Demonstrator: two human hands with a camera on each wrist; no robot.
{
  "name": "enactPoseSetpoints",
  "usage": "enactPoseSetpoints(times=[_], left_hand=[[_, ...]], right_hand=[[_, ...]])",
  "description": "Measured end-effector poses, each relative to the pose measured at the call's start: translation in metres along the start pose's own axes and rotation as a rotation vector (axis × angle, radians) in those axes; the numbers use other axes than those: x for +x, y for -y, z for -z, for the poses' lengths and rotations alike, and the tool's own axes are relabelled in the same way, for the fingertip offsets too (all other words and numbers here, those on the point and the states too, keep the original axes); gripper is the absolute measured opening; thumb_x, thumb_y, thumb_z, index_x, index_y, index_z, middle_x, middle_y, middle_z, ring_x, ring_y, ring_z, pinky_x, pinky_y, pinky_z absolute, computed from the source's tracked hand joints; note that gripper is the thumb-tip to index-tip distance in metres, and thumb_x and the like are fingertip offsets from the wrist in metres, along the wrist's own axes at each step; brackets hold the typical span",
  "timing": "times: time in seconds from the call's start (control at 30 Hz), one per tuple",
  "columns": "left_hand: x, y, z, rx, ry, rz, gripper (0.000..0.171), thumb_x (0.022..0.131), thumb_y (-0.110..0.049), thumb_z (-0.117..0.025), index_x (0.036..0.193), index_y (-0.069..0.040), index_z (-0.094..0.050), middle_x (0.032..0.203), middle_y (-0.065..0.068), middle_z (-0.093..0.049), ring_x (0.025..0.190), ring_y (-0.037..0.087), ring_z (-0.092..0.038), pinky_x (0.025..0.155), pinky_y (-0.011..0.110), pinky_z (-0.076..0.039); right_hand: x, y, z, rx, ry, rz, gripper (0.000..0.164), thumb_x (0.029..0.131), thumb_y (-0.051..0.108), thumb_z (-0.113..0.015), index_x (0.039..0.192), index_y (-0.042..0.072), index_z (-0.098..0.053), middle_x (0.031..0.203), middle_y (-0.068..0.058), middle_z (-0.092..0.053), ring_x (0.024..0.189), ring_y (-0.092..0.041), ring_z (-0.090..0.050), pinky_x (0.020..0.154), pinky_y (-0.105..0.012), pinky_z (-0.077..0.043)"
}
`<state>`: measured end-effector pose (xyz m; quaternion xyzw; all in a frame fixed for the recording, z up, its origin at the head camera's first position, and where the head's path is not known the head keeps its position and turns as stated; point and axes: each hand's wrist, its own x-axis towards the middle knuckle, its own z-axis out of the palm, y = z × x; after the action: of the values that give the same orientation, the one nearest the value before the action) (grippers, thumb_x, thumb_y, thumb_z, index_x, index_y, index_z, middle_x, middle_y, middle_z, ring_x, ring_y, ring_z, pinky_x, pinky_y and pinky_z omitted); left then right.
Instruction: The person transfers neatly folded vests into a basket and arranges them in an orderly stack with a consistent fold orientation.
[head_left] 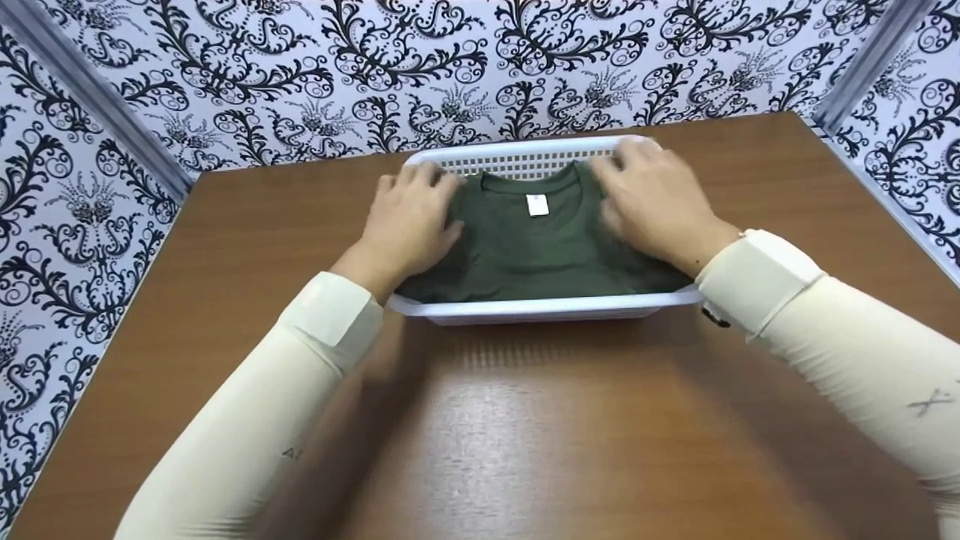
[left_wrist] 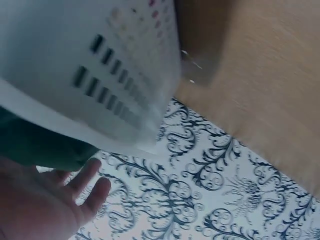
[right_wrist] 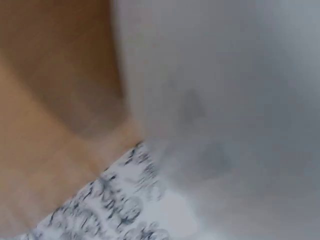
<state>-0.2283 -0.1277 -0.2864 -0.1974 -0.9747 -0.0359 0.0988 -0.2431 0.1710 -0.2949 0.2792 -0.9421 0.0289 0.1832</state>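
A dark green T-shirt (head_left: 529, 251) lies in a white plastic basket (head_left: 540, 307), its neckline toward the back and a white label (head_left: 537, 205) below the collar. My left hand (head_left: 414, 217) is over the shirt's left side, fingers loosely bent and apart. In the left wrist view the left hand (left_wrist: 47, 202) shows fingers extended beside the green cloth (left_wrist: 42, 142) and the basket wall (left_wrist: 95, 75). On the other side, my right hand (head_left: 656, 199), slightly blurred, is over the shirt's right shoulder with its fingers toward the back rim. The basket's blurred wall (right_wrist: 225, 100) fills most of the right wrist view, hiding that hand.
The basket stands toward the back of a brown wooden table (head_left: 510, 435). Behind it rises a wall (head_left: 450, 67) with a black scroll pattern on white. Grey posts (head_left: 112, 97) mark the corners. Both forearms wear cream sleeves (head_left: 247, 420).
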Motion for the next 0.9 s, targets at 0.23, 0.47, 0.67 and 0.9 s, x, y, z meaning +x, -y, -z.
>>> enactPoseSetpoints(times=[0.23, 0.47, 0.67, 0.9], left_hand=[[-0.001, -0.01, -0.006, 0.027, 0.237, -0.128, 0.056, 0.095, -0.038, -0.063, 0.144, -0.011, -0.051, 0.153, 0.017, -0.045, 0.146, 0.035, -0.037, 0.123, 0.054, -0.022], [-0.001, -0.012, -0.014, 0.067, 0.355, -0.1, 0.055, 0.097, -0.041, -0.059, 0.145, -0.015, -0.052, 0.154, 0.014, -0.046, 0.146, 0.032, -0.038, 0.125, 0.053, -0.016], [-0.001, -0.011, -0.018, 0.11, 0.418, -0.067, 0.059, 0.099, -0.045, -0.054, 0.149, -0.016, -0.047, 0.157, 0.015, -0.041, 0.149, 0.031, -0.033, 0.126, 0.049, -0.01], [-0.001, -0.012, -0.021, 0.153, 0.476, -0.048, 0.061, 0.1, -0.048, -0.049, 0.153, -0.018, -0.041, 0.161, 0.013, -0.035, 0.152, 0.03, -0.028, 0.127, 0.047, -0.008]], right_hand=[[0.001, 0.019, -0.006, 0.101, 0.492, 0.054, 0.068, 0.096, 0.033, -0.063, 0.153, 0.008, -0.037, 0.158, -0.026, -0.031, 0.146, -0.046, -0.029, 0.119, -0.059, -0.025], [-0.01, 0.008, -0.016, 0.078, 0.59, 0.069, 0.064, 0.099, 0.037, -0.056, 0.152, 0.004, -0.04, 0.158, -0.031, -0.03, 0.147, -0.049, -0.026, 0.121, -0.056, -0.023], [-0.012, 0.005, -0.018, 0.049, 0.596, 0.064, 0.063, 0.101, 0.041, -0.053, 0.152, 0.007, -0.04, 0.159, -0.027, -0.03, 0.148, -0.047, -0.025, 0.122, -0.06, -0.018], [-0.012, 0.005, -0.023, 0.046, 0.632, 0.043, 0.062, 0.101, 0.043, -0.05, 0.154, 0.011, -0.039, 0.161, -0.023, -0.028, 0.149, -0.05, -0.02, 0.121, -0.061, -0.015]])
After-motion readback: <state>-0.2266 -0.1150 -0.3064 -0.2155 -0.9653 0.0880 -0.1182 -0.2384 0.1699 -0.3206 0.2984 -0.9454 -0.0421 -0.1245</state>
